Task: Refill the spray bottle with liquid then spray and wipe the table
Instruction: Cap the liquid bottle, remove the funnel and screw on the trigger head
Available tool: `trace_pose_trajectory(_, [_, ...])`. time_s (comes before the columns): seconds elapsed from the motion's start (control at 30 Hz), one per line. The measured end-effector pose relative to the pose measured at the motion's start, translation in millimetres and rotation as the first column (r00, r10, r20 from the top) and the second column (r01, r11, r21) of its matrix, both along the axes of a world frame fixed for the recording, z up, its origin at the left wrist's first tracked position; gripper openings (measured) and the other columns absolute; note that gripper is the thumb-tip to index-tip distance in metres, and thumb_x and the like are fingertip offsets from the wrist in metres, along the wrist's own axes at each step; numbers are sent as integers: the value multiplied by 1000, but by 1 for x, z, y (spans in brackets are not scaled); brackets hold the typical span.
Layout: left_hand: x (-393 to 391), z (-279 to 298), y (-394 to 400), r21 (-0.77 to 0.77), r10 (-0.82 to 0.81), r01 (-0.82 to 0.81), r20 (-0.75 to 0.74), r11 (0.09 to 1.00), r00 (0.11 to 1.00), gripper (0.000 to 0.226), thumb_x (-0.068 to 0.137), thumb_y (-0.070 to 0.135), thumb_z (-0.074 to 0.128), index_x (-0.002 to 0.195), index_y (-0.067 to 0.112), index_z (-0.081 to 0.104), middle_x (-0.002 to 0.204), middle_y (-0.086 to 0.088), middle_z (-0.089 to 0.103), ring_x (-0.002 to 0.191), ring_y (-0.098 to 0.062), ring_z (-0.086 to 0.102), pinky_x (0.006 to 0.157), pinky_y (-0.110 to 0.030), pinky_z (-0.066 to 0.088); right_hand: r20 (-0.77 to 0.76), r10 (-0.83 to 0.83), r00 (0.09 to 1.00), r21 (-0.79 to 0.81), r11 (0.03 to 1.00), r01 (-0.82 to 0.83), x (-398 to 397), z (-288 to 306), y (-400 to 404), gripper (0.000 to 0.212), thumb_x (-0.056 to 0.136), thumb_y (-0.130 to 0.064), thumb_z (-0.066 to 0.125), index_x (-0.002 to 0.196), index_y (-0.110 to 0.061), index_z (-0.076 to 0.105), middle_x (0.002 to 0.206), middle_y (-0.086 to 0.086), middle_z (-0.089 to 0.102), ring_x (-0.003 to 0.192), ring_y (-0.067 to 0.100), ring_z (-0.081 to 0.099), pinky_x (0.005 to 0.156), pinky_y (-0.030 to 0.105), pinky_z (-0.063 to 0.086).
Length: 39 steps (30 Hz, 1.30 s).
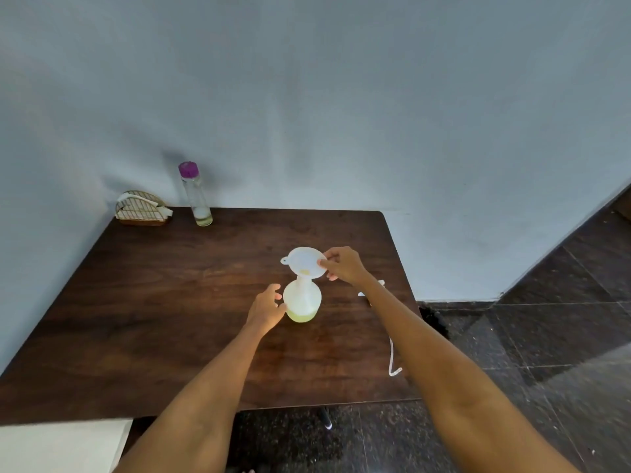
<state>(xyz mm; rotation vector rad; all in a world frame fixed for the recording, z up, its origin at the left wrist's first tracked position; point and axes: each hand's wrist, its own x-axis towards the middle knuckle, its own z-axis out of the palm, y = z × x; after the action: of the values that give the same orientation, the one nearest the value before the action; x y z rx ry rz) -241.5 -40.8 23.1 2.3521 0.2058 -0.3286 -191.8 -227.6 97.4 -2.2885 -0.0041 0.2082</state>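
Observation:
A white spray bottle [302, 300] without its head stands on the dark wooden table [153, 302], holding a little yellowish liquid at the bottom. A white funnel [305, 261] sits in its neck. My right hand [343, 265] pinches the funnel's right rim. My left hand [266, 307] is beside the bottle's left side with relaxed fingers, touching or nearly touching it. The spray head with its tube [392, 356] lies on the table at the right edge, partly hidden by my right arm. A clear bottle with a purple cap [195, 194] stands at the back left, almost empty.
A gold wire napkin holder [141, 208] with white paper sits at the table's back left corner by the wall. A white surface [61, 445] shows at the bottom left. Dark tiled floor lies to the right and in front.

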Motion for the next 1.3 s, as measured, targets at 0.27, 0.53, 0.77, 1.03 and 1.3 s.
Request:
trace_pose_trajectory(0.27, [19, 29, 17, -297, 256, -236, 31, 925, 966, 26, 97, 18, 46, 113, 2, 60, 111, -16, 67, 93, -25, 64, 74, -35, 55, 146, 182, 972, -154, 975, -160, 27, 34, 21, 24, 88, -4, 59, 110, -1, 68, 117, 15, 66, 107, 29, 62, 91, 26, 46])
trace_pose_trajectory(0.53, [43, 67, 8, -466, 256, -206, 46, 860, 965, 40, 96, 29, 53, 121, -2, 57, 110, -22, 67, 88, -30, 67, 79, -38, 57, 149, 97, 984, -183, 981, -69, 24, 36, 39, 34, 97, -27, 47, 103, 1, 65, 99, 14, 68, 90, 26, 63, 81, 30, 49])
trace_pose_trajectory(0.77, [40, 72, -5, -444, 215, -182, 24, 877, 976, 26, 88, 18, 65, 103, -4, 65, 111, -18, 65, 104, -30, 63, 85, -40, 56, 118, -42, 992, -216, 974, 67, 8, 35, 20, 46, 98, -39, 40, 64, -8, 47, 63, 4, 51, 62, 14, 52, 57, 17, 36])
trace_pose_trajectory(1.03, [26, 65, -14, -524, 312, -244, 44, 816, 949, 31, 91, 24, 61, 105, -4, 65, 111, -20, 66, 97, -29, 66, 79, -38, 57, -367, 123, 922, 90, 991, -96, -32, 37, 3, 37, 91, -28, 58, 117, -1, 58, 112, 15, 68, 81, 20, 68, 79, 30, 56])
trace_pose_trajectory(1.3, [11, 40, -19, -423, 331, -297, 8, 856, 944, 35, 102, 29, 37, 111, 4, 60, 115, -15, 65, 100, -31, 65, 71, -32, 55, -151, -142, 978, 236, 956, 175, -38, 24, 6, 23, 89, -3, 58, 111, 3, 64, 108, 20, 68, 74, 16, 64, 79, 29, 56])
